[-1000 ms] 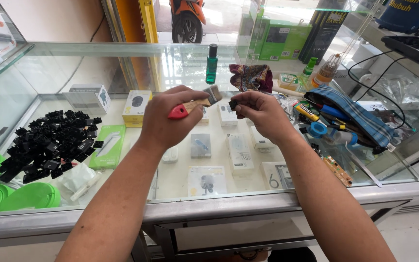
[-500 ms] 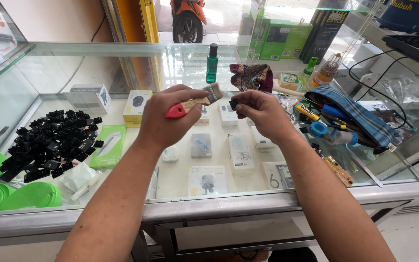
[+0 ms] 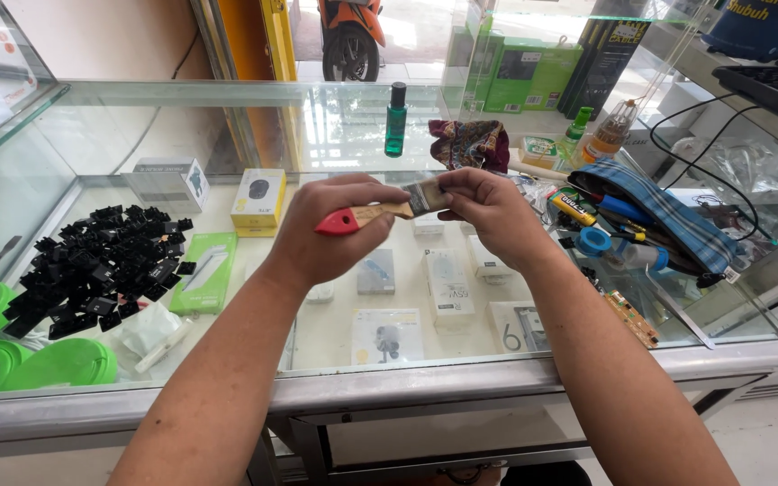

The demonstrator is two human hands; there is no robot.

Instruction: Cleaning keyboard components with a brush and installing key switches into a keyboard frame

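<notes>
My left hand grips a small paintbrush by its wooden handle, the red end pointing left. The bristle end lies against the fingers of my right hand. Those fingers are pinched shut, seemingly on something small that I cannot make out. Both hands hover above the glass top of a display counter. A teal bottle stands upright on the glass behind my hands, beside a crumpled patterned cloth.
Under the glass lie a heap of small black parts, green lids, and several small boxes and packets. A blue plaid pouch with tools, a circuit board and bottles sit at the right. A scooter stands beyond.
The brush has tipped slightly, its bristle end now against my right fingers. Both hands stay in nearly the same place above the glass.
</notes>
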